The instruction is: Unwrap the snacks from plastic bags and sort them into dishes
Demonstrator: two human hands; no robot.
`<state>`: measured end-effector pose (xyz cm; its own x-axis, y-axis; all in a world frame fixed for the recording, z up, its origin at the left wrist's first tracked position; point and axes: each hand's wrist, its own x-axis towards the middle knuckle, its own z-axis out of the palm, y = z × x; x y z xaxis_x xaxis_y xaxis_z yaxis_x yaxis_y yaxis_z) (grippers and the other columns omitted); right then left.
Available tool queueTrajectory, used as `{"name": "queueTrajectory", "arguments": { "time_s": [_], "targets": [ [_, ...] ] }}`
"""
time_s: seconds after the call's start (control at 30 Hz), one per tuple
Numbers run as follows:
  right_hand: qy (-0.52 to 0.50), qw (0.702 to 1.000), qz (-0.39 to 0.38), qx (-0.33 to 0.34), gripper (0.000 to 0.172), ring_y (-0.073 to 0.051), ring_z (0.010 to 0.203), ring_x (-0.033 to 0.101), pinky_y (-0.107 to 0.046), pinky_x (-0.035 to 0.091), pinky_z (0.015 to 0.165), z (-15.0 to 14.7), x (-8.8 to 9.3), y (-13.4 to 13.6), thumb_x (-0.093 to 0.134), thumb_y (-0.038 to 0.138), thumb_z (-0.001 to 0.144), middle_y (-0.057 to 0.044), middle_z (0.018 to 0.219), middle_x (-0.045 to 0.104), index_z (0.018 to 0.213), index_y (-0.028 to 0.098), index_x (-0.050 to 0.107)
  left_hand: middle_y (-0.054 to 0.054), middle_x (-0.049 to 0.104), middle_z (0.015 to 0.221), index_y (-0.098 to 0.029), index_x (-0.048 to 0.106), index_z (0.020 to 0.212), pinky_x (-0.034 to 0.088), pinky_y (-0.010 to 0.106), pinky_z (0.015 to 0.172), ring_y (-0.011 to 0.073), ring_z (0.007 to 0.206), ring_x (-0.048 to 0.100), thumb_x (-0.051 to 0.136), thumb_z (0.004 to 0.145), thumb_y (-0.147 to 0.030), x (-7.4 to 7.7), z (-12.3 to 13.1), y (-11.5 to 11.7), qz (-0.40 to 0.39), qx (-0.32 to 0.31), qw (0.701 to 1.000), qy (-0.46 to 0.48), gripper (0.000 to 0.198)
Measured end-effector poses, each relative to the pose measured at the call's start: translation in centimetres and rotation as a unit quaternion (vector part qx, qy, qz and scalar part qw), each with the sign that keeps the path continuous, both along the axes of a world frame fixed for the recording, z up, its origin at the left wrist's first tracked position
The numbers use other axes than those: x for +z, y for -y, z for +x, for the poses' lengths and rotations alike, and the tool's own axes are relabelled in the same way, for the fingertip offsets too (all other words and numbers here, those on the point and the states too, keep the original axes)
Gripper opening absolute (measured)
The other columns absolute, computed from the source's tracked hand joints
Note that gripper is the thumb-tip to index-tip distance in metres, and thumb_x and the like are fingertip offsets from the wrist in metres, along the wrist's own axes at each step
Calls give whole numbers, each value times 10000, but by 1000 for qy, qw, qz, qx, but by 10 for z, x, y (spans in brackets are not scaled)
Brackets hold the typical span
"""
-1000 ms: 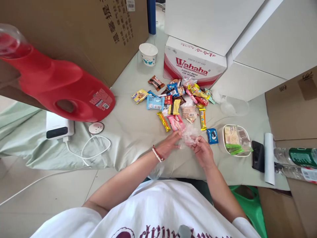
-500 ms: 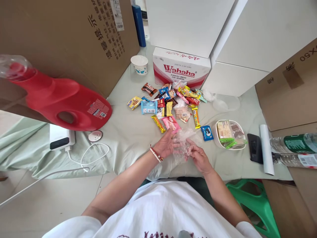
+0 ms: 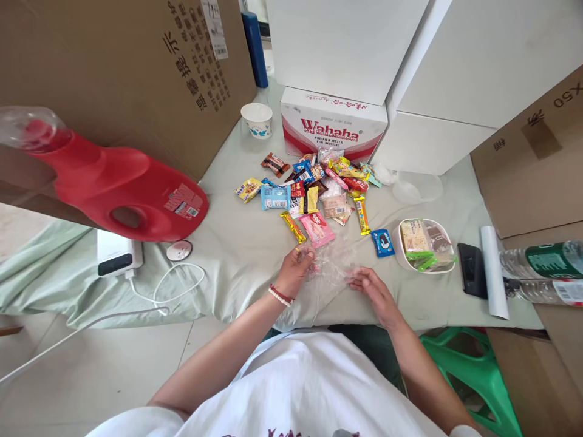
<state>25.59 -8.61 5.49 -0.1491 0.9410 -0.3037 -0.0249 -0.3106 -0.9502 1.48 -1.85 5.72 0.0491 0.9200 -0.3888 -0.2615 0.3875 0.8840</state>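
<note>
A clear plastic bag (image 3: 331, 265) is spread between my two hands, close to the table's front edge. My left hand (image 3: 296, 272) pinches its left side with the thumb on top. At the bag's right edge is my right hand (image 3: 373, 292), its fingertips closed on the film. Just beyond the bag lies a pink packet (image 3: 317, 229), with a yellow bar (image 3: 292, 227) to its left. Behind them is a pile of wrapped snacks (image 3: 314, 176). A blue packet (image 3: 382, 243) rests beside a white tub (image 3: 398, 258) holding snack packs.
A red detergent bottle (image 3: 132, 188) and white power bank (image 3: 118, 254) with cable are on the left. Behind stand a paper cup (image 3: 257, 120) and Wahaha box (image 3: 334, 124). A black phone (image 3: 472, 271), white roll (image 3: 494, 273) and bottles are on the right.
My hands have moved apart, the left one slightly left and the right one right. The bag between them is stretched wider and flatter, and my left fingers have closed on it.
</note>
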Motion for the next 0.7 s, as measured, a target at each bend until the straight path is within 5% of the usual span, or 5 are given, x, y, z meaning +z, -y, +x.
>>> {"name": "queueTrajectory", "arguments": {
  "time_s": [0.1, 0.2, 0.37, 0.57, 0.7],
  "targets": [
    [-43, 994, -79, -67, 636, -292, 1071, 735, -479, 562, 952, -5, -2, -11, 596, 789, 860, -83, 1071, 787, 1263, 298, 624, -50, 587, 814, -219, 526, 894, 548, 291, 651, 103, 613, 610, 783, 761, -505, -1, 3, 9, 51, -30, 997, -42, 407],
    [36, 988, -62, -134, 493, -234, 828, 712, -376, 576, 780, -21, -3, -32, 795, 642, 748, -22, 828, 740, 1032, 256, 678, -58, 578, 805, -233, 482, 890, 545, 292, 639, 118, 608, 643, 766, 788, -520, -1, 5, 17, 65, -43, 996, -48, 417],
    [77, 957, -25, -280, 393, -152, 581, 581, -270, 443, 472, -37, -8, -57, 709, 606, 766, 36, 741, 612, 882, 259, 565, -77, 565, 714, -258, 465, 913, 513, 285, 543, 126, 525, 593, 689, 824, -610, -11, -13, 21, 10, 91, 991, -95, 427],
    [153, 962, -3, -226, 350, -146, 457, 460, -291, 393, 436, -23, -22, -56, 585, 623, 871, 53, 612, 531, 894, 278, 534, -77, 485, 603, -257, 478, 812, 427, 282, 478, 140, 446, 531, 633, 845, -599, -25, -67, 42, -66, 89, 969, -222, 376],
    [207, 964, 3, -168, 365, -159, 485, 484, -287, 416, 466, -18, -25, -55, 548, 632, 904, 48, 583, 531, 887, 268, 572, -11, 600, 748, -230, 567, 932, 481, 325, 598, 176, 585, 585, 690, 821, -489, -4, -99, 57, 21, 116, 886, -448, 308]
  ]
}}
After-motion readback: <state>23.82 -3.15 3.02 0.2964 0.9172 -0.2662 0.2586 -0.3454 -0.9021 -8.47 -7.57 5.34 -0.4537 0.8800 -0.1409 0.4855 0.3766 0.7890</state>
